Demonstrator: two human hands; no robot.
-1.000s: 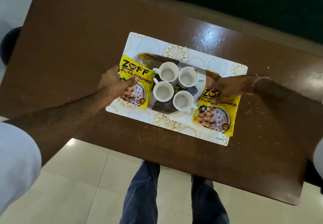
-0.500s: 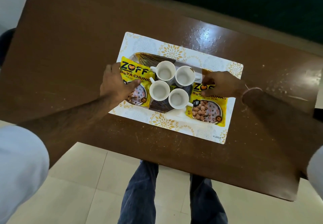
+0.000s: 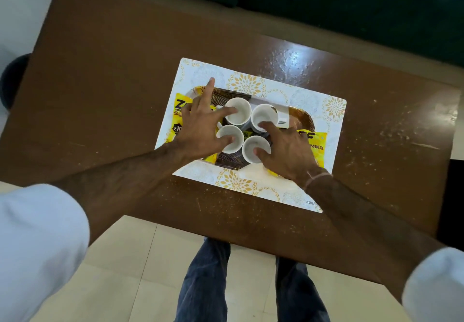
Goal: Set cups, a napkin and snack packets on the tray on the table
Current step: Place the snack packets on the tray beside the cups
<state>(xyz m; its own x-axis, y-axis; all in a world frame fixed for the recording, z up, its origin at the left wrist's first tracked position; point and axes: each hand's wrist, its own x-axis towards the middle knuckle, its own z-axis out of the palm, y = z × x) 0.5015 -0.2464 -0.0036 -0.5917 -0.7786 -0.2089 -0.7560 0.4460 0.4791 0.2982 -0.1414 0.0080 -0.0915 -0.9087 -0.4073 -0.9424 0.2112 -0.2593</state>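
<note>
Several white cups stand bunched in the middle of the brown and gold tray point(image 3: 305, 118), among them a far-left cup point(image 3: 239, 111) and a near-right cup point(image 3: 253, 144). My left hand point(image 3: 200, 130) is spread over the left cups, fingertips touching their rims. Fingertips of my right hand point(image 3: 288, 150), likewise spread, rest on the right cups. A yellow snack packet point(image 3: 179, 115) lies at the tray's left end under my left hand. A second yellow packet point(image 3: 317, 145) lies at the right end, partly under my right hand. I cannot make out a napkin.
The tray sits on a white placemat point(image 3: 246, 84) with gold flowers on a brown table point(image 3: 113, 70). A dark green sofa point(image 3: 326, 0) runs behind the table. My legs point(image 3: 206, 284) stand on pale tiles at its near edge. A dark round object point(image 3: 12, 80) is at far left.
Both hands let go of the snack packets and moved inward onto the cups. The packets now lie at the two ends of the tray.
</note>
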